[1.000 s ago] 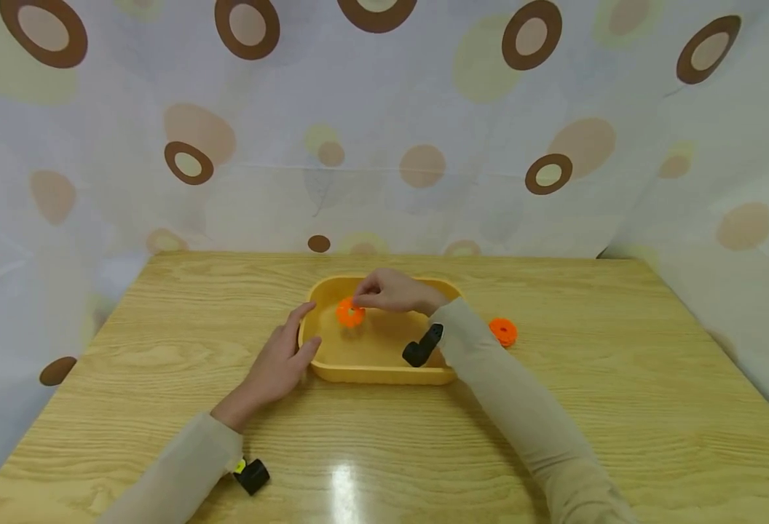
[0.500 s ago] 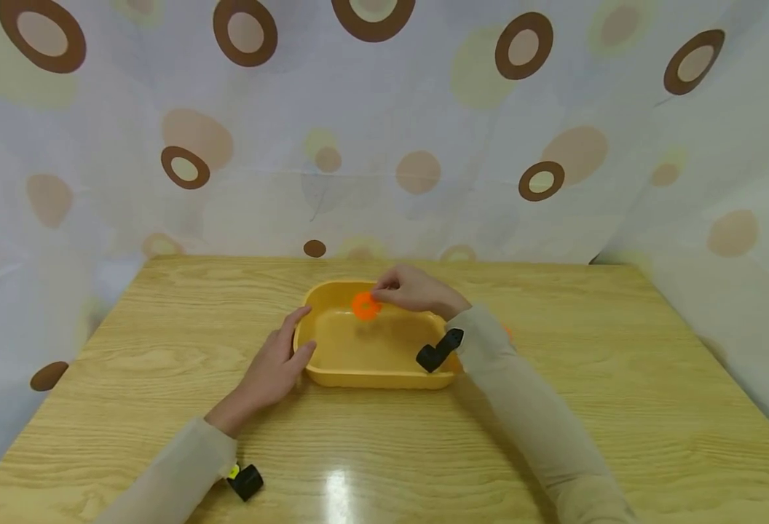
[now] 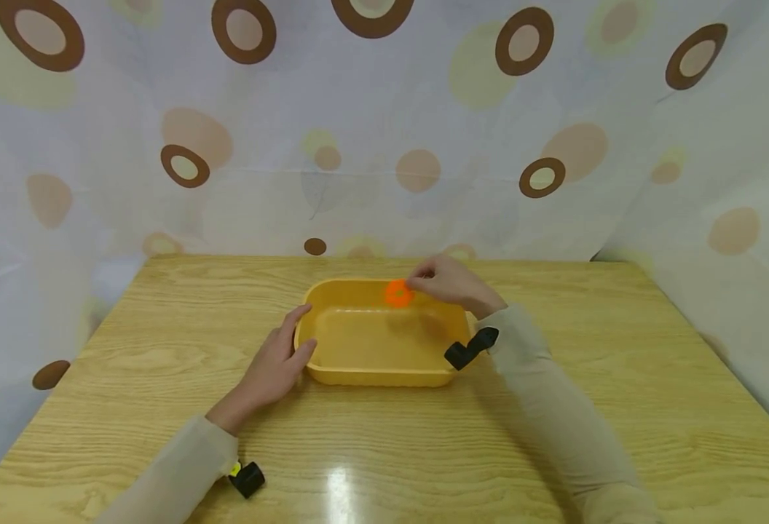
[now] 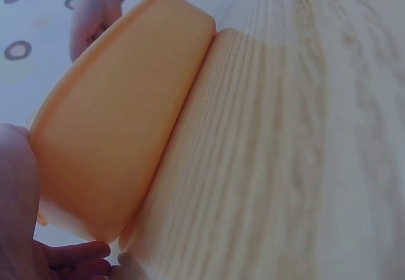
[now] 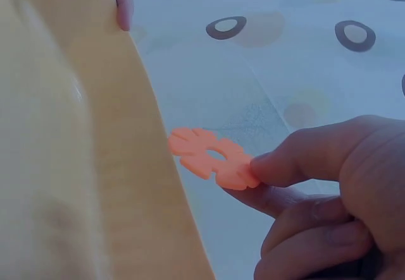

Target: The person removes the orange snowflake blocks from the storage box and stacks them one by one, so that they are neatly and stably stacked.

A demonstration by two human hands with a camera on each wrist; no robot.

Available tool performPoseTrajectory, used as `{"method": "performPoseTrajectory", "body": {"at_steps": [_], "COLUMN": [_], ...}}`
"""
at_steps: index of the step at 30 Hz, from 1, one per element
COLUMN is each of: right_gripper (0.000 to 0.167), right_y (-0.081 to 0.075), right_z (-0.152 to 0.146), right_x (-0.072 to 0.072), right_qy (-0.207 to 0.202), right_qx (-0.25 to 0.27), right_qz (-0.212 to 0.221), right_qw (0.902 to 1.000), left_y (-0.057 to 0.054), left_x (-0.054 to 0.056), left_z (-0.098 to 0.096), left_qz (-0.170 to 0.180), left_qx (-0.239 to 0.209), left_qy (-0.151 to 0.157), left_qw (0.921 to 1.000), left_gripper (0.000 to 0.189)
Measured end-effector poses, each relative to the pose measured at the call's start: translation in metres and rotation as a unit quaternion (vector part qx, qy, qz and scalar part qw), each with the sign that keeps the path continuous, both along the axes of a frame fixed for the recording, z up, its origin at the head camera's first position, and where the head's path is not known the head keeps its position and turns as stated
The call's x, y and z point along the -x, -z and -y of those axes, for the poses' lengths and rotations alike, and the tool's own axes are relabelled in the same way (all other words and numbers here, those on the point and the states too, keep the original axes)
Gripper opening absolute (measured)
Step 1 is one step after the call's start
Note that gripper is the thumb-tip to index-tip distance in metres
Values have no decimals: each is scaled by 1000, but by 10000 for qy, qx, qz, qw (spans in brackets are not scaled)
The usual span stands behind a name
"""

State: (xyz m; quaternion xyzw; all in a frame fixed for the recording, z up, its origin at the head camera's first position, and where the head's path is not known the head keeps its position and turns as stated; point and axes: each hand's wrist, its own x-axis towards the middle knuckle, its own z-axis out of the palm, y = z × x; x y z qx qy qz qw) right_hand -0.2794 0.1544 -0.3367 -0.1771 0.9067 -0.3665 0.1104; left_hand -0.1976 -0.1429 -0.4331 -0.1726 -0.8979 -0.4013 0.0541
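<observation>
In the head view, my right hand [image 3: 448,280] pinches an orange notched plastic disc [image 3: 399,293] between thumb and index finger, over the far right part of a yellow plastic basin [image 3: 378,378]. The right wrist view shows the disc [image 5: 212,157] with slits round its edge and a hole in its middle, just outside the basin's rim in that view. My left hand [image 3: 273,367] holds the basin's left end, with thumb and index fingertips over the rim. In the left wrist view, other fingers [image 4: 79,255] lie against the outside of the wall.
The basin stands on a wood-grain table [image 3: 384,451]. Behind it hangs a pale curtain [image 3: 384,131] with brown and beige ovals. A black wrist camera [image 3: 470,349] on the right sleeve overlaps the basin's right front corner.
My right hand has moved right and slightly away with the disc, from the basin's left part. The orange piece right of the basin is now hidden behind the sleeve. My left hand stays put.
</observation>
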Motion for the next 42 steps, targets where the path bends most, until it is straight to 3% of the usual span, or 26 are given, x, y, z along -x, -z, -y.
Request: {"method": "performPoseTrajectory", "body": {"at_steps": [10,17,23,30,37,42], "right_gripper": [27,29,27,30,27,29], "right_y": [7,25,40,48,53,61], "right_z": [-23,-37,-56,-88,-118,-140], "right_x": [-5,-12,-21,-29,-28,-23], "right_qy": [273,435,646,755,934,647], "right_qx": [374,780,1520,2262,2018,1424], "right_qz": [198,176,-119,95,45,448], "right_qw": [9987,9958,9862,9711,9749,9867], "left_y": [-1,1,4,2,1,0], "left_x": [4,0,-1,1,3,3], "left_z": [2,3,1,1,0,-1], "left_qz": [-145,-135,10,-32,-30,75], "left_qx": [-52,-146,-196,-174,-189,-178], "left_qy": [41,138,174,180,129,85], "left_qw": [9999,9997,9997,9997,9997,9998], "left_gripper": [55,54,55,55,55,55]}}
